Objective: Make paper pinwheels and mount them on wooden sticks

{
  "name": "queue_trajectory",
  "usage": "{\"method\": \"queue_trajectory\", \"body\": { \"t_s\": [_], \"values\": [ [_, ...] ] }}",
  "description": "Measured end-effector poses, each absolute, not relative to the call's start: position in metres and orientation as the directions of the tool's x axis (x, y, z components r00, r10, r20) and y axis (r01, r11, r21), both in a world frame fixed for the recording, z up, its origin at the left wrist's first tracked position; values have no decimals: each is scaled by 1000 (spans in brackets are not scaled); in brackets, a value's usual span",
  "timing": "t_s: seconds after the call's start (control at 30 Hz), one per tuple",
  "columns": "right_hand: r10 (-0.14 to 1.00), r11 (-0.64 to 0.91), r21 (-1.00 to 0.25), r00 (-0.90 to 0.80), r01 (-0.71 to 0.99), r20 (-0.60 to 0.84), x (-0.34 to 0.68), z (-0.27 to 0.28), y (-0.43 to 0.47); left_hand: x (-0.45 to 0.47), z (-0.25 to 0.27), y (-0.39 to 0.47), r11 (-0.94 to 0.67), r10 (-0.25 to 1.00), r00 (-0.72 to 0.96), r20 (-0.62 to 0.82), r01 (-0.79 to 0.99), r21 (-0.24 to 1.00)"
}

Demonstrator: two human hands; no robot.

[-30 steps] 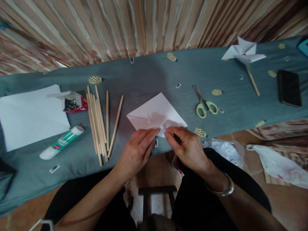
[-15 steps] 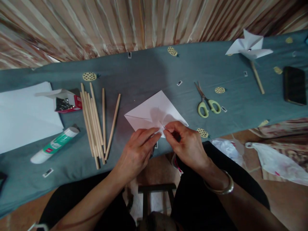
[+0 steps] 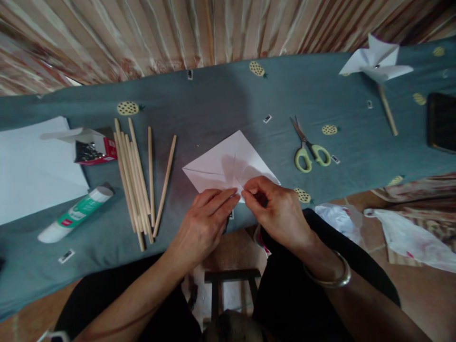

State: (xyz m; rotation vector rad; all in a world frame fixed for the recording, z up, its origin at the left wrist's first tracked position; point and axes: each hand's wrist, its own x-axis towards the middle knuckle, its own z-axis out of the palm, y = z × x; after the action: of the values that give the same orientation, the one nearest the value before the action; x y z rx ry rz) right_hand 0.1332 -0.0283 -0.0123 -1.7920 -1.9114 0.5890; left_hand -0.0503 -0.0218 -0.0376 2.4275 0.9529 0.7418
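Note:
A square of white paper (image 3: 213, 164) lies cornerwise on the cloth, with a line like a slit or crease running in from its left corner and another from the top towards the middle. My left hand (image 3: 210, 213) is at its near side, fingers close together and holding the paper. Just to the right, my right hand (image 3: 276, 209) pinches thumb and forefinger at the paper near its middle, where a thin line shows at the fingertips. The fingertips of both hands almost meet. The paper's near corner is mostly hidden beneath them.
Wooden sticks (image 3: 133, 185), a glue stick (image 3: 76, 213), an open small box (image 3: 94, 149) of metal bits and white sheets (image 3: 32, 166) lie left. Right are green-handled scissors (image 3: 308, 149), a paper pinwheel (image 3: 377, 61) on a stick and a dark phone (image 3: 441, 121).
The view has shifted slightly. Both hands stay at the paper, and the right fingertips have moved very little. The paper lies as before.

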Motion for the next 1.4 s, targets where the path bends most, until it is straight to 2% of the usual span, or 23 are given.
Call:
{"method": "queue_trajectory", "body": {
  "t_s": [0.2, 0.4, 0.63, 0.77, 1.03, 1.2, 1.4],
  "values": [
    [998, 67, -577, -62, 814, 29, 132, -11, -27, -50, -38, -22, -669, 721, 616, 318, 497, 553],
    [994, 96, -506, -107, 857, 8, 132, -9, -28, -50, -40, -22, -673, 717, 617, 323, 495, 549],
    [939, 334, -318, -284, 887, 193, 134, -9, -29, -49, -40, -22, -662, 724, 616, 309, 495, 563],
    [903, 402, -241, -339, 883, 264, 135, -14, -28, -49, -42, -22, -663, 726, 607, 322, 493, 564],
    [906, 397, -277, -325, 875, 272, 132, -23, -24, -49, -40, -22, -671, 721, 615, 321, 502, 546],
    [921, 364, -248, -306, 898, 243, 129, -26, -24, -49, -39, -22, -662, 725, 619, 302, 505, 553],
    [898, 394, -262, -308, 881, 313, 123, -36, -26, -49, -40, -21, -665, 724, 619, 304, 511, 545]
  ]
}}
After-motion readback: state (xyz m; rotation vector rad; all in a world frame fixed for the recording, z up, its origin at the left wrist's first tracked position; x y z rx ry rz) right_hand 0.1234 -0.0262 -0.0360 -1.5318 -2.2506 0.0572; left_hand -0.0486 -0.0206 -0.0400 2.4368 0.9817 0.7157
